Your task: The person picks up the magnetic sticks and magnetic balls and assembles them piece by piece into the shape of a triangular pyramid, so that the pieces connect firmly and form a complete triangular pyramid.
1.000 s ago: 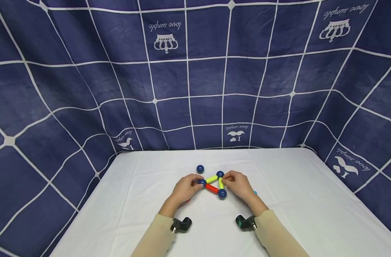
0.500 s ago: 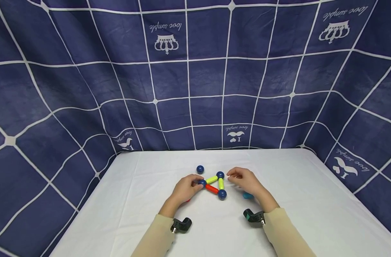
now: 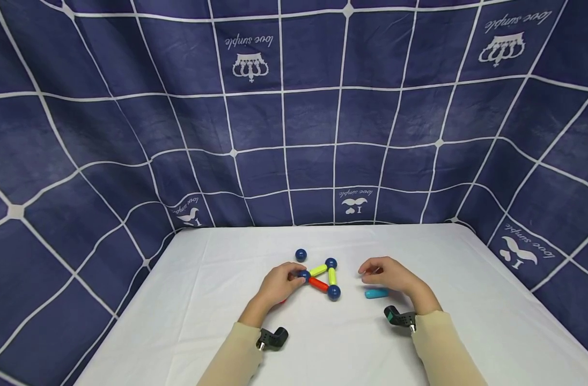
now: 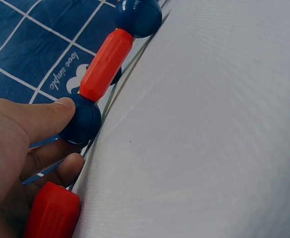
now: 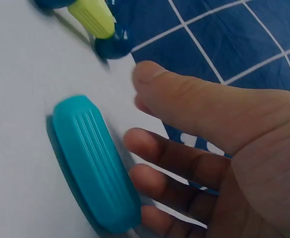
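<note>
Three blue balls joined by a red rod (image 3: 318,284) and two yellow-green rods (image 3: 332,276) form a triangle flat on the white table. At its left corner my left hand (image 3: 278,285) pinches a blue ball (image 4: 82,121) between thumb and fingers. A second red rod (image 4: 53,212) lies by that hand's lower fingers, mostly hidden in the head view. My right hand (image 3: 388,274) hovers to the right of the triangle with loosely bent fingers and nothing between them. Just beside its fingertips a teal-blue rod (image 5: 97,166) lies on the cloth; a gap shows between thumb and fingers.
A loose blue ball (image 3: 301,255) sits behind the triangle's left corner. White cloth covers the table (image 3: 217,321). A dark blue curtain (image 3: 313,118) with white grid lines stands at the back and both sides.
My right hand has let go of the triangle's right-hand yellow-green rod and moved right, uncovering the teal-blue rod. The left hand keeps its hold on the corner ball.
</note>
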A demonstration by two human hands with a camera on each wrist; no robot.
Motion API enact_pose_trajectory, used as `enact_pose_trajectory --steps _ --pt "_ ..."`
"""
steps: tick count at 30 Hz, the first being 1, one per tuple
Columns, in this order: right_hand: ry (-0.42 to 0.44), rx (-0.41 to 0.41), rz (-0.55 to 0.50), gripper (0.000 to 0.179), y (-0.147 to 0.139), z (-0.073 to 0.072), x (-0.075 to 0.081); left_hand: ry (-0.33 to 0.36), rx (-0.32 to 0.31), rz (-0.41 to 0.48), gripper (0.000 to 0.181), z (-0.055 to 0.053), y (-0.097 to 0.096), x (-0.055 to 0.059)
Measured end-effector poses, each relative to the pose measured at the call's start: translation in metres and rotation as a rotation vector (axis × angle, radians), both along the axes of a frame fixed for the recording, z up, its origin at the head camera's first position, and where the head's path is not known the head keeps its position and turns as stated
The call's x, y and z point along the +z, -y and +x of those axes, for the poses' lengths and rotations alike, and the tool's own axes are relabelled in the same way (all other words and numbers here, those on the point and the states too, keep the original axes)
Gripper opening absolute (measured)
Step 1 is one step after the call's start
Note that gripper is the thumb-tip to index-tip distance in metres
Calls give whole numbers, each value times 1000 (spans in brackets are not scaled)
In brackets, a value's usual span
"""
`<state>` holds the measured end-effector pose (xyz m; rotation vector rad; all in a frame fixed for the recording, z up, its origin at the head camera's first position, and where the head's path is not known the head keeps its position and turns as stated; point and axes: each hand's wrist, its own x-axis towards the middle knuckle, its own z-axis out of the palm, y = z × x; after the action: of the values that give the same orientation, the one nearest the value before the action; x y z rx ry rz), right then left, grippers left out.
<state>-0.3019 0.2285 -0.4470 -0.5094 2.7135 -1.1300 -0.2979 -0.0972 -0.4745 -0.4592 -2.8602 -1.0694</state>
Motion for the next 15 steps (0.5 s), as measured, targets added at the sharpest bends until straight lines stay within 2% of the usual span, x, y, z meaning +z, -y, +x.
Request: enact_pose_trajectory --steps 8,15 --pt "104 132 15 21 -12 3 0 1 0 2 28 1 0 1" --pt "128 183 27 18 -14 4 -2 10 7 -3 28 1 -1 0"
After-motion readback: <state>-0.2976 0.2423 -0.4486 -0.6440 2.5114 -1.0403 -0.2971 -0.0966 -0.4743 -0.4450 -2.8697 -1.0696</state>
